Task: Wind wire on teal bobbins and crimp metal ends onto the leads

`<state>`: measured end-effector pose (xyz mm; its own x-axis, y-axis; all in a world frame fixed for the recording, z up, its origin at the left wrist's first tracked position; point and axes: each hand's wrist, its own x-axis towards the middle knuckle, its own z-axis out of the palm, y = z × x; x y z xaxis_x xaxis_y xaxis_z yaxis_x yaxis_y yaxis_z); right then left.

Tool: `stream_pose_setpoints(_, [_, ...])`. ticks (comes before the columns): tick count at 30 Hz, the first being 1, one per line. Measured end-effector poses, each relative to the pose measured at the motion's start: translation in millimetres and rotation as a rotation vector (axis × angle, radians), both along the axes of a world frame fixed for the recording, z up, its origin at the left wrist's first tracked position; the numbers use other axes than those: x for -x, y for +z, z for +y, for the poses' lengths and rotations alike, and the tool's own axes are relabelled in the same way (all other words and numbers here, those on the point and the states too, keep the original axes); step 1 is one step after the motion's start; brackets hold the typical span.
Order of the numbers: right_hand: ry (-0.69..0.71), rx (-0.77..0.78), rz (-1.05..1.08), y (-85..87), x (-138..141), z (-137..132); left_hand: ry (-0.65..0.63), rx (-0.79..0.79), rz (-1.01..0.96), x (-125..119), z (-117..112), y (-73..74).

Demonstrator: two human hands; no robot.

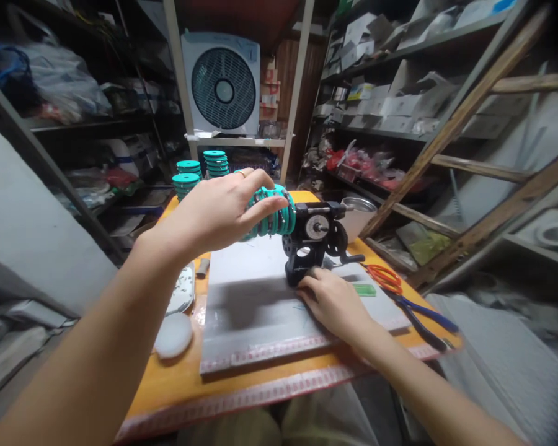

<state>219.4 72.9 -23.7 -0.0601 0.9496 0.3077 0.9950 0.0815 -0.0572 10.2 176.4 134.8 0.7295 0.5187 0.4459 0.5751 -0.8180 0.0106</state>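
My left hand is curled over a row of teal spools that sits on the shaft of a small black winding machine. My right hand rests at the foot of that machine, fingers bent against its base on a grey mat. The machine stands upright near the middle of a small orange table, its crank handle sticking out to the right.
Stacks of teal spools stand at the table's far edge. Orange-handled scissors and blue-handled pliers lie right of the mat, a metal cup behind. A white pad lies left. Shelves, a fan and a wooden ladder surround.
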Motion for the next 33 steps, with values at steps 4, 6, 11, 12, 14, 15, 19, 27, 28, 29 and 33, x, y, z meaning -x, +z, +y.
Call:
stream_pose_setpoints(4, [0.062,-0.009,0.121,-6.3,-2,-8,0.007,0.023,-0.035,18,-2,-6.5])
stream_pose_setpoints(6, [0.076,-0.011,0.202,-6.9,-4,-10,-0.019,0.021,-0.052,25,0,-10.5])
stream_pose_setpoints(11, [0.081,0.002,0.235,-5.2,-6,-5,-0.064,0.065,-0.059,32,7,-14.7])
stream_pose_setpoints(12, [0.088,0.001,0.224,-5.1,-5,-4,-0.075,0.073,-0.049,32,9,-14.6])
stream_pose_setpoints(14, [0.093,-0.009,0.198,-5.4,-1,0,-0.101,0.064,-0.014,33,11,-14.0])
stream_pose_setpoints(15, [0.094,-0.013,0.186,-5.8,1,1,-0.111,0.051,0.005,33,12,-13.6])
stream_pose_setpoints(19, [0.123,-0.005,0.145,-7.6,6,3,-0.121,0.011,0.048,33,12,-12.0])
stream_pose_setpoints(27, [0.237,-0.18,0.329,5.2,12,-2,-0.044,-0.143,0.056,27,14,-17.5])
stream_pose_setpoints(28, [0.267,-0.215,0.378,11.1,14,-3,-0.027,-0.159,0.059,26,14,-18.4])
stream_pose_setpoints(29, [0.295,-0.245,0.412,17.9,15,-4,-0.017,-0.167,0.062,25,15,-19.0])
stream_pose_setpoints(33, [0.361,-0.363,0.422,51.4,22,-6,-0.025,-0.155,0.059,23,16,-18.8])
